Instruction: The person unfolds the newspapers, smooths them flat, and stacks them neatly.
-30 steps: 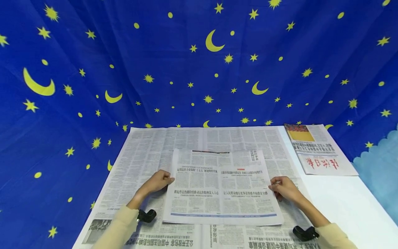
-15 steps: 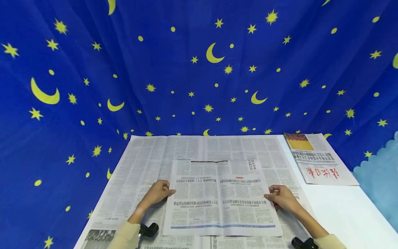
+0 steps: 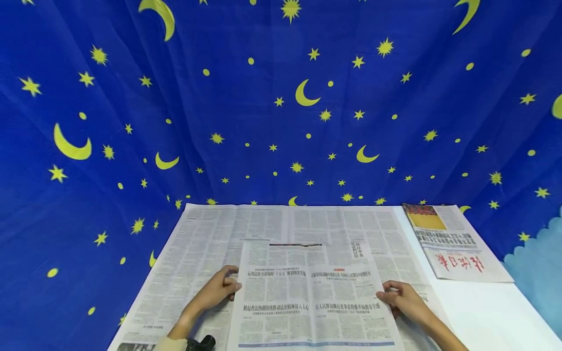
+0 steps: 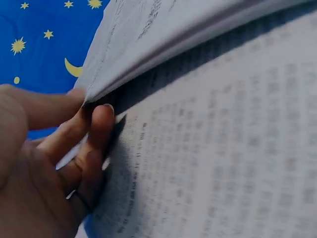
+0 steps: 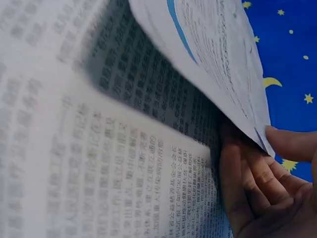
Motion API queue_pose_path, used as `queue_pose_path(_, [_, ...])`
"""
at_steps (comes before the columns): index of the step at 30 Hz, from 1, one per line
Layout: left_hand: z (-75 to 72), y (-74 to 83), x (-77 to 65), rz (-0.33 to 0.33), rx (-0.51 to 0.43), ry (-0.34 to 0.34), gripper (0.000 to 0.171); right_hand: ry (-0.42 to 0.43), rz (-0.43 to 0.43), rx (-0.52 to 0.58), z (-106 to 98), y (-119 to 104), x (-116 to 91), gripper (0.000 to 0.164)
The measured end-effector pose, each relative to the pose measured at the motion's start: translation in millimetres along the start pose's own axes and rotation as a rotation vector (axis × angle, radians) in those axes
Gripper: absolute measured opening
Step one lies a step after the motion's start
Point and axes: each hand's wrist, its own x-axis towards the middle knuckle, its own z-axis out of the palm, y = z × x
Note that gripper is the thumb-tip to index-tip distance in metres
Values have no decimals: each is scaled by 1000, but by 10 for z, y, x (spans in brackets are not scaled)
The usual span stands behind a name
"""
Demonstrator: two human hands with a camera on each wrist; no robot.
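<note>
A folded newspaper point(image 3: 307, 292) with a blue stripe near its front edge lies over a larger spread newspaper point(image 3: 197, 253). My left hand point(image 3: 218, 291) pinches its left edge between thumb and fingers; the left wrist view shows that edge of the newspaper point(image 4: 163, 44) lifted off the sheet below. At the opposite side, my right hand point(image 3: 406, 301) pinches the right edge. In the right wrist view the held newspaper point(image 5: 208, 64) also stands above the printed sheet point(image 5: 114, 163) and casts a shadow on it. The front edge of the folded newspaper is close to the bottom of the head view.
Another folded newspaper point(image 3: 456, 248) with red characters lies at the back right on the white table point(image 3: 491, 307). A blue curtain point(image 3: 246, 112) with yellow moons and stars hangs behind the table and along its sides.
The head view has tilted up, so the table and newspapers appear lower. Both hands keep their hold on the newspaper's side edges, with only small shifts along them.
</note>
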Motion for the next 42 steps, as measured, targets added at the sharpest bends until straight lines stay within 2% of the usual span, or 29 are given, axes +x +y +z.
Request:
queue_pose_path(2, [-15, -14, -24, 40, -13, 14, 65, -8, 4, 22, -3, -4, -21, 49])
queue_pose_path(3, [-22, -19, -33, 59, -5, 13, 67, -9, 4, 30, -4, -4, -30, 53])
queue_pose_path(6, [-40, -40, -44, 106, 4, -8, 56, -3, -3, 62, -3, 10, -51, 57])
queue_pose_path(8, [-53, -55, -43, 109, 24, -24, 44, -7, -35, 80, -5, 31, -62, 56])
queue_pose_path(11, [-60, -70, -37, 98, 76, -17, 35, -15, -154, 61, -4, 76, -65, 53])
queue_pose_path(13, [-46, -72, -44, 99, 156, 8, 34, -16, -285, -60, 8, 114, -66, 52])
queue_pose_path(15, [-18, -62, -60, 129, 302, 60, 34, 18, -417, -249, 37, 143, -67, 50])
queue_pose_path(17, [17, -47, -79, 195, 495, 124, 34, 86, -519, -483, 70, 157, -76, 47])
queue_pose_path(19, [46, -22, -89, 289, 685, 187, 32, 159, -579, -676, 94, 150, -91, 43])
queue_pose_path(21, [63, -1, -74, 390, 821, 229, 29, 223, -632, -860, 98, 130, -106, 41])
queue_pose_path(24, [61, 20, -42, 520, 923, 253, 26, 293, -732, -1061, 67, 104, -126, 41])
queue_pose_path(26, [49, 13, -28, 561, 955, 268, 24, 329, -816, -1156, 38, 95, -129, 40])
queue_pose_path(28, [27, 0, -11, 595, 971, 292, 24, 349, -891, -1183, 5, 92, -117, 35])
queue_pose_path(30, [12, -18, -6, 623, 968, 318, 24, 367, -953, -1182, -16, 101, -102, 18])
queue_pose_path(33, [3, -52, -5, 663, 922, 362, 28, 388, -1008, -1129, -25, 132, -84, 42])
queue_pose_path(35, [1, -59, -9, 678, 881, 384, 32, 400, -1032, -1086, -21, 156, -76, 41])
queue_pose_path(37, [0, -60, -15, 676, 852, 400, 35, 407, -1047, -1055, -13, 173, -65, 18])
queue_pose_path(38, [-1, -55, -18, 666, 846, 404, 35, 408, -1051, -1040, -10, 177, -59, 13])
queue_pose_path(42, [-3, -42, -12, 632, 850, 411, 38, 403, -1084, -989, -13, 155, -40, 19])
